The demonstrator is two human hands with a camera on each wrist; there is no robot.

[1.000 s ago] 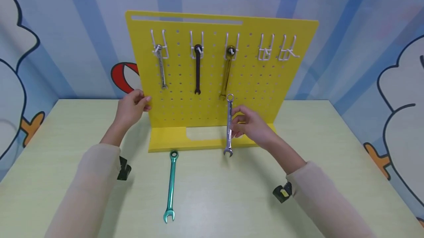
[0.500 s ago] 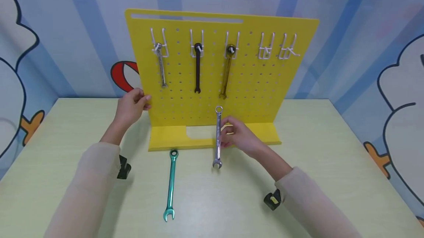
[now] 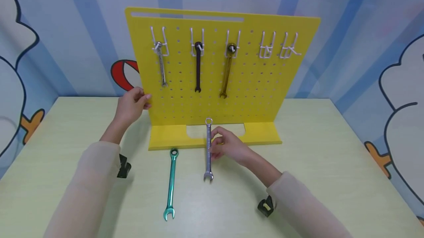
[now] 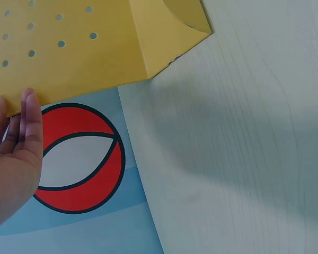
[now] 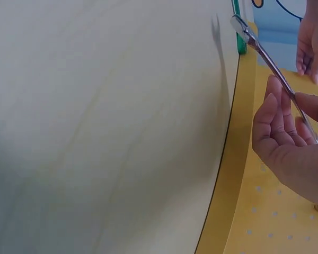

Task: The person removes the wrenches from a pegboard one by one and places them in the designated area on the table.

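The right hand is pinching a silver wrench by the middle of its shank, thumb against one side and curled fingers against the other, with only the tool's own thickness parting them. The wrench is hovering above the table, its ring end pointing toward a yellow pegboard over the cutout in the base, its forked end pointing back toward the person. In the right wrist view, the wrench's shadow is falling across the table (a thin, forked streak, lying apart from the metal itself). The left hand is gripping the pegboard's left edge low down, its thumb and bent fingers holding the panel between them, well apart from the other hand.

A green wrench is lying on the table to the left of the silver one, its ring end sitting just beside the base's front edge. From white hooks along the upper board, three more tools are hanging: a chrome wrench at the left, a black wrench next, then a golden wrench.
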